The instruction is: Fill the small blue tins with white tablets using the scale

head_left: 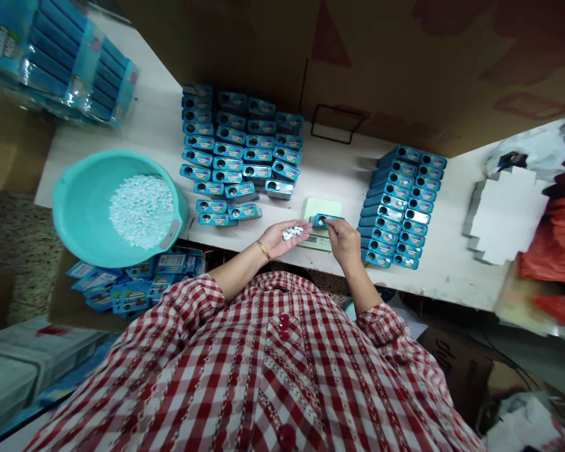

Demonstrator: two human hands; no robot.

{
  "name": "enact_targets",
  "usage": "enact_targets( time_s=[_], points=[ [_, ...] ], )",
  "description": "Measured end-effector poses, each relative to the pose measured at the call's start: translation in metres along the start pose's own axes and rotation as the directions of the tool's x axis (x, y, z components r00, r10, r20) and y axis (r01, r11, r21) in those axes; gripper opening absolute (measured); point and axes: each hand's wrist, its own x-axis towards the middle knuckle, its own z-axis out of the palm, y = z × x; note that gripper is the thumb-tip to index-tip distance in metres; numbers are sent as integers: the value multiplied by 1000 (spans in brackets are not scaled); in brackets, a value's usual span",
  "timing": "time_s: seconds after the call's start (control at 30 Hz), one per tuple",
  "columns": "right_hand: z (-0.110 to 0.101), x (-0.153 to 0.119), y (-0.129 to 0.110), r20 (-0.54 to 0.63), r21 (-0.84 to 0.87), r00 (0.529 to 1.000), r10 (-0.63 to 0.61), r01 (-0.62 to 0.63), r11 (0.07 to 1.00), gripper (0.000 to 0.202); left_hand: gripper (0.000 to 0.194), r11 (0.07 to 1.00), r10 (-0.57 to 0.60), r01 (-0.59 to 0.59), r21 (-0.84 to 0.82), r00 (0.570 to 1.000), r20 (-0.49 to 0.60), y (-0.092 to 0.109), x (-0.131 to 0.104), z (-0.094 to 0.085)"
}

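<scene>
My left hand [282, 240] is cupped palm up and holds a small heap of white candies [292, 233]. Its fingertips come close to the left end of a small blue tin [319, 220] with a round opening in its top. That tin stands on a pale green weighing scale [322, 204]. Over the tin's right end, my right hand [344, 242] is closed in a pinch, with its fingertips at the tin's top. Whatever lies between those fingertips is too small to make out.
Several rows of blue tins [228, 150] stand to the left of the scale, more tins [400, 207] to its right. A turquoise basin [75, 207] holds many white candies. A large cardboard box [358, 63] borders the back; flat white cartons [508, 213] lie right.
</scene>
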Motion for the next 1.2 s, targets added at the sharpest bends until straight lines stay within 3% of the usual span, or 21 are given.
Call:
enact_targets(
  time_s=[0.1, 0.17, 0.3, 0.37, 0.5, 0.6, 0.77, 0.87, 0.97, 1.1, 1.2],
  points=[
    [8, -21, -19, 31, 42, 999, -33, 32, 999, 24, 24, 1000, -23, 23, 5, 1000, -14, -7, -7, -16],
    [18, -37, -37, 133, 12, 986, -101, 101, 995, 27, 23, 999, -39, 39, 9, 999, -24, -15, -13, -26],
    [42, -58, -58, 402, -77, 900, -171, 219, 973, 31, 24, 996, -93, 94, 2, 991, -92, -30, -23, -43],
    [50, -63, -59, 464, -72, 862, -201, 263, 962, 30, 25, 991, -135, 136, 0, 983, -124, -34, -28, -50],
    [55, -68, -55, 388, 9, 876, -287, 307, 952, 26, 26, 985, -171, 171, -4, 977, -125, -36, -33, -58],
    [46, -67, -53, 315, 57, 901, -300, 297, 953, 23, 24, 984, -179, 180, 4, 980, -85, -35, -32, -62],
    [16, -40, -33, 78, -6, 989, -129, 130, 992, 23, 21, 984, -173, 174, 22, 984, -50, -33, -27, -64],
    [5, -15, -13, -57, -70, 997, -51, 47, 996, 21, 21, 989, -147, 149, 25, 987, -60, -30, -25, -61],
    [3, -3, -1, -57, -80, 996, -63, 58, 995, 22, 22, 991, -130, 132, 34, 990, -60, -27, -25, -57],
    [8, -22, -12, -134, -49, 985, -104, 98, 994, 26, 24, 993, -115, 116, 23, 992, -45, -25, -27, -56],
    [17, -52, -34, -5, -6, 958, -288, 288, 958, 28, 24, 992, -123, 124, 25, 992, -39, -26, -30, -57]
  ],
)
